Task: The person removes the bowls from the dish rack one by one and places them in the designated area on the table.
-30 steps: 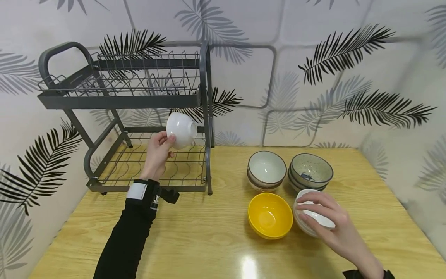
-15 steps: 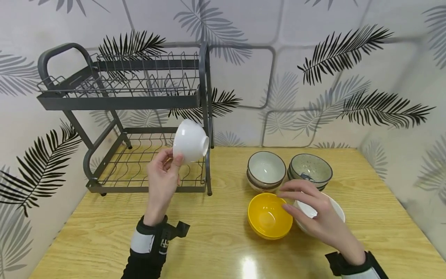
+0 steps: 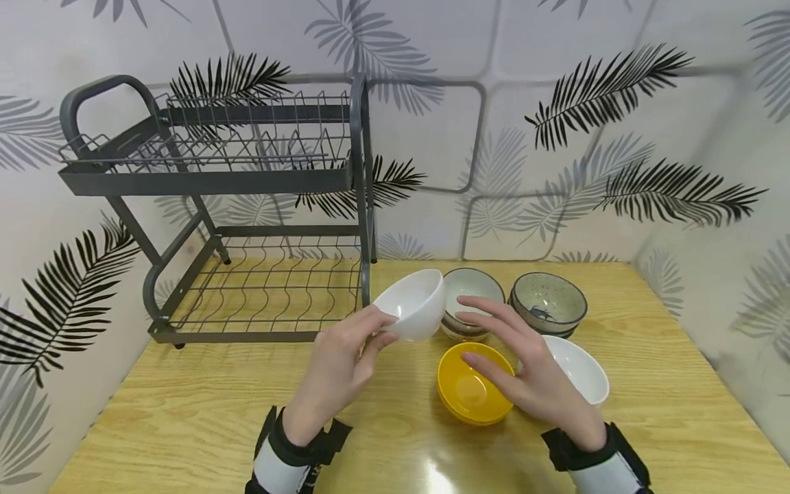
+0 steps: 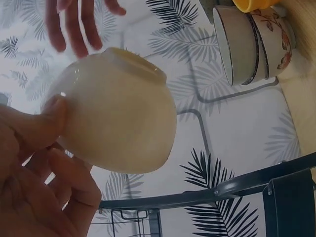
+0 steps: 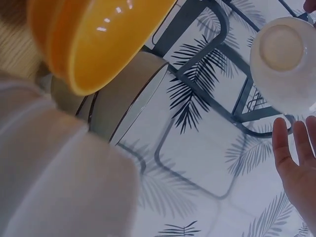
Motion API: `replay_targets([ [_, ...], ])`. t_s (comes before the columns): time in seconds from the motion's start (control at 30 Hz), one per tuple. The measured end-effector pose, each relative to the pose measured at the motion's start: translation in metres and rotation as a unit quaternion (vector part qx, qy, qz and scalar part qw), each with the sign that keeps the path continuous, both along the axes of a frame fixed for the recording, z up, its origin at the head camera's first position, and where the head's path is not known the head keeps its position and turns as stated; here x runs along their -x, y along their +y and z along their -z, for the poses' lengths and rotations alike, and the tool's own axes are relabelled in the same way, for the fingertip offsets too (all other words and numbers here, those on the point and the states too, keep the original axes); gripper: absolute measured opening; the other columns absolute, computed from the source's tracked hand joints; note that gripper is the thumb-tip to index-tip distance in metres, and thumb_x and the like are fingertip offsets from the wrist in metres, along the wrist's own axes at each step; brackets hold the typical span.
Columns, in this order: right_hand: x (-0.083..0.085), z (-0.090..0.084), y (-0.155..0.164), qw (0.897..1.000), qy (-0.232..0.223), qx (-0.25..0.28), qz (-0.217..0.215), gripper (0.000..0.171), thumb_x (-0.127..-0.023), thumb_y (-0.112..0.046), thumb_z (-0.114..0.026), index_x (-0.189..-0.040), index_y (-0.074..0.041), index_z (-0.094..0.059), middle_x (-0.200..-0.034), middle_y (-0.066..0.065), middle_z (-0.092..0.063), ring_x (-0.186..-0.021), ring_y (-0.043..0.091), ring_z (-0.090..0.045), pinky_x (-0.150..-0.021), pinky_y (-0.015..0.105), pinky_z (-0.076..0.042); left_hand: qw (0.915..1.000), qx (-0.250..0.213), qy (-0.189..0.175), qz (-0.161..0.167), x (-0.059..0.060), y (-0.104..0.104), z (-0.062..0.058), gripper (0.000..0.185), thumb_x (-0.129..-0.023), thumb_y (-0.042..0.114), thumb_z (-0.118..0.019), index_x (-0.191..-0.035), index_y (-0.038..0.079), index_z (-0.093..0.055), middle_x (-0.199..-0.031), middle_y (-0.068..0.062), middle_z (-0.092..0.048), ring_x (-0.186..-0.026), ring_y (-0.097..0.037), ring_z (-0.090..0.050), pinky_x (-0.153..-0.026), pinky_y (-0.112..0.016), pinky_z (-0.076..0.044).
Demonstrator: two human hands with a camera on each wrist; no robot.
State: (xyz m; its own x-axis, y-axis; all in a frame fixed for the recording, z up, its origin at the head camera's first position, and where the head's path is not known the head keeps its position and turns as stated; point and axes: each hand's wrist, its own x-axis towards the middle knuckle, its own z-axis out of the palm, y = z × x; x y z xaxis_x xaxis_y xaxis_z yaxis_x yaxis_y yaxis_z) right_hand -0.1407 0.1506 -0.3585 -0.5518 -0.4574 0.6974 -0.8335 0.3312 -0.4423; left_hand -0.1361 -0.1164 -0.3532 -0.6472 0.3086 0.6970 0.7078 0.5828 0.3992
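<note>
My left hand (image 3: 348, 363) pinches a white bowl (image 3: 420, 309) by its rim, between thumb and fingers. The bowl is tilted, held in the air in front of the stacked pale bowls (image 3: 472, 291). In the left wrist view the outside and foot ring of the white bowl (image 4: 118, 113) face the camera. To its right my right hand (image 3: 537, 367) hovers with spread fingers over the yellow bowls (image 3: 472, 405), apart from the held bowl. Beneath and behind that hand sits another white bowl (image 3: 583, 370), partly covered by it.
A dark two-tier dish rack (image 3: 210, 182) stands at the left against the patterned wall (image 3: 426, 130). Speckled grey-green bowls (image 3: 549, 302) are stacked at the back right. Everything rests on a wooden table (image 3: 204, 412).
My left hand has carried the white bowl rightward out of the rack's front area and turned it so its opening shows. The right hand has shifted left, off the other white bowl.
</note>
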Motion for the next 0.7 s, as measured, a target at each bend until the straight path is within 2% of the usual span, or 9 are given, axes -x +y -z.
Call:
replay_targets([
  [0.07, 0.001, 0.0, -0.006, 1.0, -0.006, -0.006, 0.003, 0.061, -0.079, 0.006, -0.079, -0.136, -0.01, -0.061, -0.147, 0.013, -0.053, -0.137, 0.019, -0.049, -0.111, 0.015, -0.043, 0.9991, 0.036, 0.02, -0.012, -0.003, 0.003, -0.001, 0.01, -0.089, 0.011, -0.074, -0.099, 0.009, -0.073, -0.097, -0.002, -0.075, -0.084, -0.014, -0.07, -0.065, -0.027, -0.06],
  [0.13, 0.002, 0.0, -0.01, 1.0, -0.005, -0.009, 0.004, 0.059, -0.08, 0.005, -0.079, -0.134, -0.009, -0.062, -0.147, 0.014, -0.052, -0.136, 0.021, -0.049, -0.108, 0.014, -0.045, 0.9973, 0.061, 0.034, -0.023, -0.004, 0.004, -0.002, 0.009, -0.09, 0.013, -0.074, -0.099, 0.012, -0.074, -0.097, 0.001, -0.075, -0.089, -0.015, -0.071, -0.061, -0.025, -0.059],
  [0.27, 0.006, 0.0, -0.015, 0.999, 0.029, -0.016, -0.001, 0.04, -0.091, -0.013, -0.074, -0.129, -0.006, -0.065, -0.142, 0.017, -0.054, -0.134, 0.025, -0.049, -0.111, 0.015, -0.043, 0.991, 0.111, 0.064, -0.038, -0.005, 0.004, -0.004, 0.007, -0.089, 0.015, -0.075, -0.097, 0.016, -0.075, -0.097, 0.004, -0.075, -0.095, -0.014, -0.07, -0.057, -0.02, -0.056],
  [0.37, 0.008, -0.001, -0.016, 0.998, 0.064, -0.025, -0.002, 0.034, -0.098, -0.029, -0.063, -0.121, -0.005, -0.069, -0.131, 0.015, -0.061, -0.127, 0.027, -0.053, -0.116, 0.017, -0.038, 0.9847, 0.148, 0.085, -0.035, -0.005, 0.005, -0.003, 0.007, -0.088, 0.017, -0.076, -0.095, 0.019, -0.075, -0.096, 0.007, -0.075, -0.096, -0.011, -0.069, -0.055, -0.016, -0.053],
  [0.43, 0.009, 0.0, -0.016, 0.995, 0.092, -0.033, 0.003, 0.033, -0.099, -0.034, -0.059, -0.112, -0.006, -0.072, -0.118, 0.011, -0.067, -0.117, 0.025, -0.058, -0.113, 0.017, -0.039, 0.9814, 0.163, 0.097, -0.026, -0.005, 0.006, -0.002, 0.008, -0.087, 0.019, -0.077, -0.095, 0.021, -0.076, -0.095, 0.008, -0.074, -0.096, -0.01, -0.067, -0.054, -0.014, -0.051],
  [0.53, 0.01, 0.002, -0.014, 0.991, 0.128, -0.04, 0.011, 0.033, -0.1, -0.036, -0.057, -0.097, -0.008, -0.073, -0.099, 0.004, -0.07, -0.097, 0.019, -0.061, -0.098, 0.015, -0.044, 0.9814, 0.159, 0.107, -0.001, -0.004, 0.008, 0.0, 0.009, -0.087, 0.02, -0.078, -0.095, 0.023, -0.077, -0.092, 0.01, -0.072, -0.097, -0.009, -0.066, -0.054, -0.012, -0.049],
  [0.6, 0.01, 0.004, -0.012, 0.989, 0.14, -0.045, 0.013, 0.028, -0.099, -0.032, -0.06, -0.09, -0.009, -0.073, -0.091, 0.001, -0.07, -0.089, 0.016, -0.059, -0.089, 0.016, -0.046, 0.9829, 0.147, 0.11, 0.015, -0.003, 0.008, 0.001, 0.014, -0.086, 0.02, -0.078, -0.099, 0.024, -0.078, -0.093, 0.011, -0.073, -0.1, -0.009, -0.067, -0.054, -0.011, -0.048],
  [0.7, 0.008, 0.008, -0.005, 0.99, 0.127, -0.053, 0.012, 0.015, -0.095, -0.023, -0.068, -0.088, -0.01, -0.072, -0.088, 0.0, -0.069, -0.087, 0.014, -0.057, -0.085, 0.015, -0.047, 0.9872, 0.121, 0.099, 0.033, 0.0, 0.007, 0.003, 0.028, -0.084, 0.023, -0.08, -0.112, 0.022, -0.076, -0.106, 0.008, -0.076, -0.112, -0.013, -0.068, -0.055, -0.009, -0.047],
])
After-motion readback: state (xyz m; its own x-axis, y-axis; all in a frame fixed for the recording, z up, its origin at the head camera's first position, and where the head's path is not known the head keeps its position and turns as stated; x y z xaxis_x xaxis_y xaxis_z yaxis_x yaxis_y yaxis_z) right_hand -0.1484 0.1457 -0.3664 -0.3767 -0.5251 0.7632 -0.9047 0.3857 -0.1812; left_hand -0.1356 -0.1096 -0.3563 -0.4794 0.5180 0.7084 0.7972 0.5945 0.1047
